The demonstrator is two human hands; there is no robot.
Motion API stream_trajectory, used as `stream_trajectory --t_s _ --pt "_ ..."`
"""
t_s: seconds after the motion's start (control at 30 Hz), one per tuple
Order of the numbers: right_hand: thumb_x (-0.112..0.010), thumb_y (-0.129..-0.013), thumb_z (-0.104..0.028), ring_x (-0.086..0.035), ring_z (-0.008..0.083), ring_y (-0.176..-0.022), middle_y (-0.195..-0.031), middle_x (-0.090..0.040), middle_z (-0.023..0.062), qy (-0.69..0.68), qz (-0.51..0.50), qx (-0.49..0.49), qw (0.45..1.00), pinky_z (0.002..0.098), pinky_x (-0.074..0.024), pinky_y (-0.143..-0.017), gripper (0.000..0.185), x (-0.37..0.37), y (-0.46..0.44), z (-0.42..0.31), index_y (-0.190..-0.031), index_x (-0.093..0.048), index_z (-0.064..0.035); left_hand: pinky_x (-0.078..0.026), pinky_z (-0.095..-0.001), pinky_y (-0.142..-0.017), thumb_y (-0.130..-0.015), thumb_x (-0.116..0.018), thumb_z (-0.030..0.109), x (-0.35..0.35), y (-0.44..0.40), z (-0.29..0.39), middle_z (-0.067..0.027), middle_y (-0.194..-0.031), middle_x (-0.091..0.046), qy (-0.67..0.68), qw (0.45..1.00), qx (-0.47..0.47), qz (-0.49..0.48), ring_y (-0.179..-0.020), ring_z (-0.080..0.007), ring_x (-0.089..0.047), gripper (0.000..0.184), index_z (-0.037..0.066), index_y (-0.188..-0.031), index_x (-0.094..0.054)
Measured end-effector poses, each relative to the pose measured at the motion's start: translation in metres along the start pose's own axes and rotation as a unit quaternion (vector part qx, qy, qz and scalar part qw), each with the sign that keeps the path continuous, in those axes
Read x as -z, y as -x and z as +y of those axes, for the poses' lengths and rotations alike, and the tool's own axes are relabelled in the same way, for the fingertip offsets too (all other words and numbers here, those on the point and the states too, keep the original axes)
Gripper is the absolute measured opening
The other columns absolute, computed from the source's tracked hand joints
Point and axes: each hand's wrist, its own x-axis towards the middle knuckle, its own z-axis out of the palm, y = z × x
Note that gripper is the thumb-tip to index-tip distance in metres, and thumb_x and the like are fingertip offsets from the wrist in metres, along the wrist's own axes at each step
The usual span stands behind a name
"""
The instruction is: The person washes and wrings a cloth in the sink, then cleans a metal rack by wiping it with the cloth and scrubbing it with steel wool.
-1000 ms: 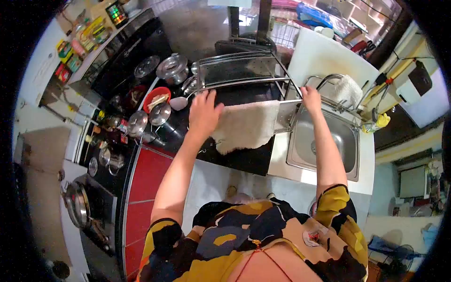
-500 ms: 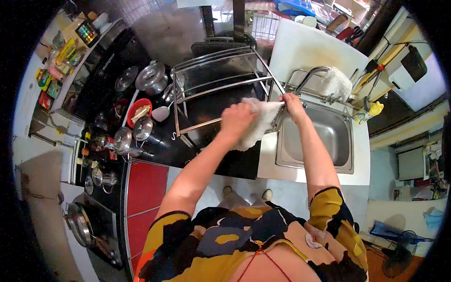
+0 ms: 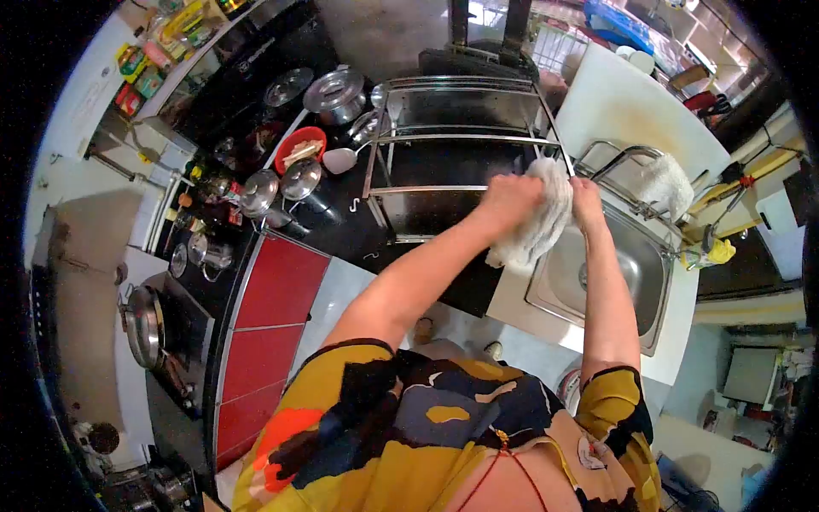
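A wire-and-tube metal rack lies on the black counter in front of me. My left hand is closed on a bunched white cloth, which hangs down at the rack's right end. My right hand is closed around the rack's right end bar, close beside the cloth. The cloth hides part of that bar and where it touches the metal. Left of the rack lies a spatula with a pale blade.
A steel sink with a curved faucet is at right, a second white cloth draped by it. Lidded pots and a red bowl crowd the left counter. A white board leans behind the sink.
The view has turned, so the scene sits further right. My left hand and the cloth have come closer to my right hand, which still grips the rack's end.
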Motion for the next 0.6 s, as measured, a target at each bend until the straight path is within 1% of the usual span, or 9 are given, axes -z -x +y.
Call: stream_trajectory --t_s 0.07,0.1,0.13,0.27,0.33,0.43,0.5,0.53,0.6 --pt "-0.047 -0.087 -0.022 -0.06 0.0282 -0.074 -0.079 -0.064 0.0177 0.088 0.024 0.021 0.996 0.0397 -0.0453 -0.071 0.031 0.0 -0.007 0.002 -0.087 -0.065 0.0033 -0.049 -0.0425 -0.055 -0.08 -0.06 0.031 0.019 0.021 -0.026 -0.0093 -0.075 -0.064 -0.022 0.999 -0.007 0.023 -0.067 -0.0284 -0.064 0.021 0.011 -0.084 -0.058" --pt "-0.047 -0.086 -0.023 -0.06 0.0305 -0.074 -0.079 -0.064 0.0194 0.131 0.036 0.031 0.99 0.0406 -0.045 -0.072 0.031 -0.001 -0.009 0.004 -0.087 -0.065 0.0026 -0.048 -0.0413 -0.066 -0.077 -0.062 0.028 0.032 0.035 -0.037 -0.0069 -0.074 -0.062 -0.055 0.998 0.017 -0.003 -0.069 -0.0261 -0.062 0.017 0.012 -0.081 -0.058" --pt "-0.049 -0.086 -0.021 -0.053 0.0157 -0.066 -0.074 -0.062 0.0062 0.119 0.015 0.051 0.992 0.0305 -0.0429 -0.061 0.029 0.001 -0.006 0.002 -0.084 -0.064 0.0033 -0.046 -0.0402 -0.076 -0.074 -0.064 0.024 0.045 0.049 -0.048 -0.0045 -0.073 -0.061 -0.085 0.995 0.041 -0.028 -0.071 -0.0239 -0.06 0.014 0.012 -0.078 -0.058" --pt "-0.046 -0.087 -0.023 -0.053 0.0157 -0.068 -0.075 -0.062 0.0059 0.124 -0.009 0.015 0.992 0.0303 -0.0423 -0.06 0.03 0.005 -0.009 0.004 -0.085 -0.065 0.0008 -0.038 -0.0408 -0.094 -0.073 -0.067 0.029 0.093 0.1 -0.087 -0.0025 -0.077 -0.059 -0.205 0.978 0.032 0.024 -0.079 -0.021 -0.057 0.021 0.013 -0.086 -0.061" --pt "-0.045 -0.088 -0.025 -0.054 0.0155 -0.068 -0.075 -0.062 0.0057 0.136 0.005 0.071 0.988 0.0309 -0.0427 -0.058 0.032 0.004 -0.014 0.012 -0.085 -0.065 -0.0011 -0.033 -0.0458 -0.101 -0.075 -0.066 0.026 0.113 0.123 -0.108 -0.002 -0.078 -0.058 -0.228 0.972 0.062 0.009 -0.085 -0.0212 -0.055 0.02 0.014 -0.091 -0.062" --pt "-0.044 -0.089 -0.027 -0.056 0.0167 -0.07 -0.077 -0.064 0.0069 0.194 -0.003 0.068 0.979 0.0324 -0.0443 -0.06 0.033 -0.001 -0.013 0.005 -0.085 -0.066 -0.0014 -0.032 -0.0467 -0.102 -0.076 -0.065 0.023 0.134 0.151 -0.133 -0.0065 -0.11 -0.059 -0.203 0.975 0.065 0.068 -0.107 -0.0278 -0.051 0.034 0.009 -0.107 -0.06" --pt "-0.043 -0.09 -0.026 -0.061 0.0234 -0.075 -0.082 -0.067 0.0141 0.209 -0.022 0.082 0.974 0.0352 -0.0469 -0.07 0.036 -0.011 -0.011 -0.001 -0.088 -0.066 0.0015 -0.031 -0.0486 -0.102 -0.077 -0.065 0.018 0.136 0.158 -0.142 -0.0046 -0.126 -0.053 -0.151 0.982 0.103 0.053 -0.117 -0.0292 -0.046 0.04 0.007 -0.114 -0.058" --pt "-0.042 -0.09 -0.025 -0.062 0.025 -0.077 -0.083 -0.067 0.0153 0.204 -0.01 0.086 0.975 0.036 -0.0472 -0.071 0.036 -0.019 -0.002 -0.009 -0.088 -0.065 0.0028 -0.029 -0.0462 -0.104 -0.079 -0.063 0.019 0.133 0.161 -0.141 -0.0074 -0.126 -0.052 -0.092 0.983 0.136 0.077 -0.118 -0.0292 -0.045 0.037 0.006 -0.113 -0.058" --pt "-0.041 -0.091 -0.024 -0.062 0.0266 -0.078 -0.083 -0.067 0.0164 0.195 0.006 0.088 0.977 0.0368 -0.0475 -0.072 0.037 -0.027 0.004 -0.016 -0.088 -0.065 0.0041 -0.027 -0.0463 -0.105 -0.079 -0.063 0.019 0.126 0.157 -0.132 -0.0076 -0.126 -0.053 -0.137 0.976 0.149 0.077 -0.118 -0.0286 -0.045 0.039 0.006 -0.115 -0.057"
